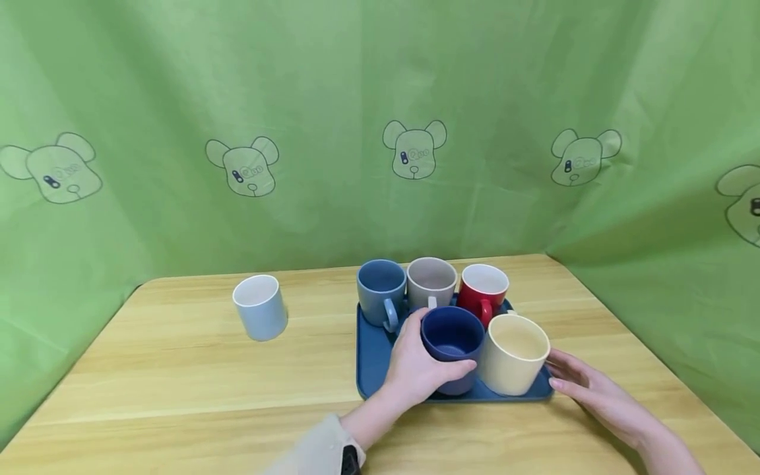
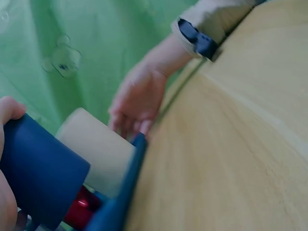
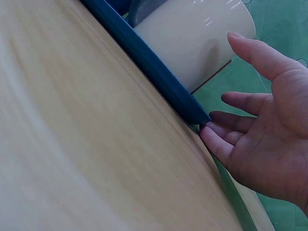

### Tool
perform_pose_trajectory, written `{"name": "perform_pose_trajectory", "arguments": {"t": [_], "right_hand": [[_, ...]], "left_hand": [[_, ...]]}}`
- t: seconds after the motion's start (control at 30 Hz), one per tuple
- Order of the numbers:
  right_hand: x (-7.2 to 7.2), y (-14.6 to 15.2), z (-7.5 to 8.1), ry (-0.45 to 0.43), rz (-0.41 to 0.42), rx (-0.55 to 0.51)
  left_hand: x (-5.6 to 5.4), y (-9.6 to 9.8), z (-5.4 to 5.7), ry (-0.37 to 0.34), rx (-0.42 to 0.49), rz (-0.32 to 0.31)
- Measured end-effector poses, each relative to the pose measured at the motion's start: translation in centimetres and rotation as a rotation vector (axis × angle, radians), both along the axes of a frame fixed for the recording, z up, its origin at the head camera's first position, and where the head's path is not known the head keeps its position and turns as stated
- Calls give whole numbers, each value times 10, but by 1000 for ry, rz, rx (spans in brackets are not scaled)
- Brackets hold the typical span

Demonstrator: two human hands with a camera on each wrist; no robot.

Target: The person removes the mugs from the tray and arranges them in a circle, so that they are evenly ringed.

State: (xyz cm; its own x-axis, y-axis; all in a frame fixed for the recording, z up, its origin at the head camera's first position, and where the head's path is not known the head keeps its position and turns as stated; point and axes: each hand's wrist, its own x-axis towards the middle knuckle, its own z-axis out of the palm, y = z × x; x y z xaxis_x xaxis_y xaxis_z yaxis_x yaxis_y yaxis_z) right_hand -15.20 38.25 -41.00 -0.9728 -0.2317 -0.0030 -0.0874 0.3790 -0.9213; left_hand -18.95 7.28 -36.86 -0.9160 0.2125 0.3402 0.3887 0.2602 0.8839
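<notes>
With thumb and fingers spread round its sides, my left hand [image 1: 413, 365] grips a dark blue mug [image 1: 460, 384] over the front part of a blue tray [image 1: 371, 361]. Close on its right, a cream mug [image 1: 509, 371] stands upright on the tray's front right. My right hand [image 1: 598, 399] is beside that corner, its fingers loosely extended. In the right wrist view, the lower fingertips [image 3: 211, 132] are right at the tray's corner, while the thumb is near the cream mug. The dark blue mug's handle is hidden in the head view.
Along the tray's back stand a grey-blue mug [image 1: 380, 297], a grey mug [image 1: 430, 280] and a red mug [image 1: 475, 300] with a white inside. A light blue cup [image 1: 264, 320] stands apart on the wooden table [image 1: 178, 396], to the left. A green curtain [image 1: 332, 198] hangs behind.
</notes>
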Motion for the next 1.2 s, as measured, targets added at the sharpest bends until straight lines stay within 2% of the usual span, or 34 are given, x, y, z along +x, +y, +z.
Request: {"name": "perform_pose_trajectory", "arguments": {"t": [0.13, 0.2, 0.4, 0.5, 0.57, 0.77, 1.2], "right_hand": [[0, 1, -3, 8, 1, 0], [0, 2, -5, 30, 17, -8], [0, 5, -7, 47, 21, -26], [-1, 5, -7, 46, 24, -29], [-2, 5, -7, 36, 22, -24], [-4, 6, -10, -4, 9, -13], [-7, 10, -10, 9, 41, -18]], "left_hand": [[8, -23, 17, 46, -34, -48], [11, -35, 23, 47, -46, -63], [15, -73, 34, 11, -17, -96], [15, -92, 36, -1, -4, -87], [15, -104, 37, -5, 1, -66], [16, -141, 34, 6, -7, 61], [13, -234, 43, 19, -161, 325]]}}
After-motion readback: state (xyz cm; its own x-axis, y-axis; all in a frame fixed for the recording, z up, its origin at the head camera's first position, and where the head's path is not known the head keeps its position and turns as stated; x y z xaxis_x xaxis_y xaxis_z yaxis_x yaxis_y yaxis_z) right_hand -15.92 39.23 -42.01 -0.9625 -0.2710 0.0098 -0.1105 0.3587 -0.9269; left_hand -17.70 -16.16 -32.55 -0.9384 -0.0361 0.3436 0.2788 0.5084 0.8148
